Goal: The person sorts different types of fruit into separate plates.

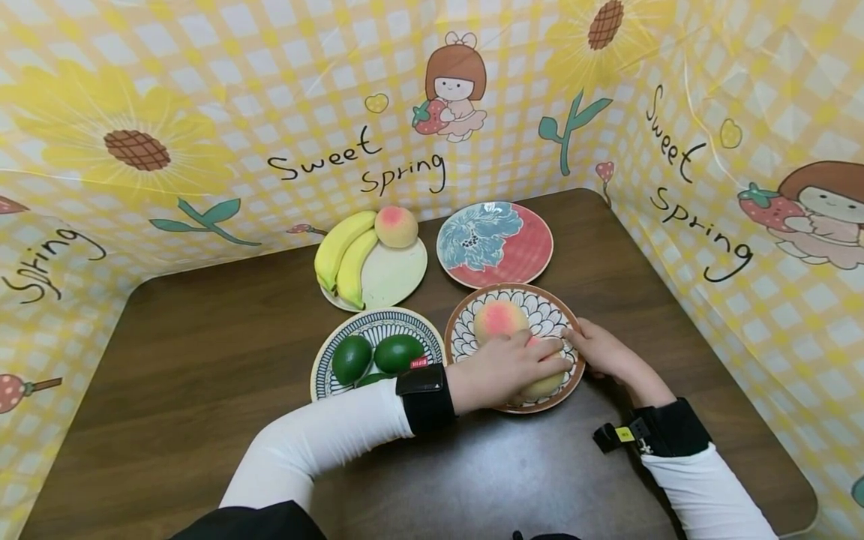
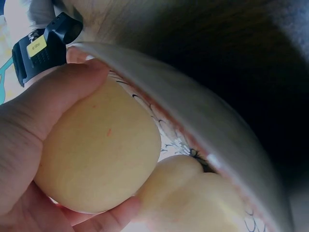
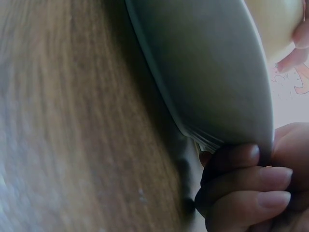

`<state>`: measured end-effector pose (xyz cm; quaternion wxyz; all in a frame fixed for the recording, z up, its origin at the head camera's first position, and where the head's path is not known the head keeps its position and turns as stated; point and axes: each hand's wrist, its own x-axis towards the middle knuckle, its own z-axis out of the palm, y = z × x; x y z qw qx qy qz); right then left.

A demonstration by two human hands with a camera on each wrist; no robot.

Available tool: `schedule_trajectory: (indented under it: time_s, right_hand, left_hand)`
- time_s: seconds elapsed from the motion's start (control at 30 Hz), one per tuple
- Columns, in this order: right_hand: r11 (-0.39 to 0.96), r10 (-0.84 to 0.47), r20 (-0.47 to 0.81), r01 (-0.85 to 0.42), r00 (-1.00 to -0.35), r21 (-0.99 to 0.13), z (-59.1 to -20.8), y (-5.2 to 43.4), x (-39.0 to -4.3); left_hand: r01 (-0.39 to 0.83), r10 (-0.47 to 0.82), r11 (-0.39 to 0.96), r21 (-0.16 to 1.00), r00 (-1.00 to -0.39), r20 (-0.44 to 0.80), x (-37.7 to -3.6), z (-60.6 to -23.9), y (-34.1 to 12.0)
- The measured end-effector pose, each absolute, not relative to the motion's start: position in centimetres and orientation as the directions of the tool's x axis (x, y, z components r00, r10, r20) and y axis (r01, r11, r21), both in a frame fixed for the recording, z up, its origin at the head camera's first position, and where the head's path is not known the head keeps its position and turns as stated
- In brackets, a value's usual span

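While the left hand (image 1: 502, 367) grips a peach (image 2: 99, 154), the right hand (image 1: 604, 351) pinches the plate rim (image 3: 212, 140).

There are four plates (image 1: 495, 244) on the table: two in the middle of the picture and two just below them. There are three peaches (image 1: 396, 226), one on the upper left plate and two on the lower right plate. There are two bananas (image 1: 340, 255) and two avocados (image 1: 352, 358). There are two hands (image 1: 502, 369).
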<state>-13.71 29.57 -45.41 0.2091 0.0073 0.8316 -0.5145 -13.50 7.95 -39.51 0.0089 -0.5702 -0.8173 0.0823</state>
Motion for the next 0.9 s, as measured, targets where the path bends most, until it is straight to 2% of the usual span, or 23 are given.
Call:
schedule_trajectory:
  time_s: [0.17,0.57,0.9]
  right_hand:
    - [0.468,-0.208,-0.364,0.235,-0.908,-0.852,-45.60,29.60,-13.62]
    - [0.469,-0.206,-0.371,0.242,-0.906,-0.850,-45.59,29.67,-13.81]
    - [0.480,-0.199,-0.372,0.241,-0.907,-0.844,-45.48,29.62,-13.80]
  left_hand:
    - [0.927,0.931,0.337,-0.164,-0.354,-0.087,-13.34,-39.86,7.92]
    - [0.901,0.940,0.312,-0.302,-0.339,-0.038,-13.00,-40.28,7.73]
    - [0.874,0.946,0.278,-0.397,-0.321,-0.045,-12.70,-40.55,7.99]
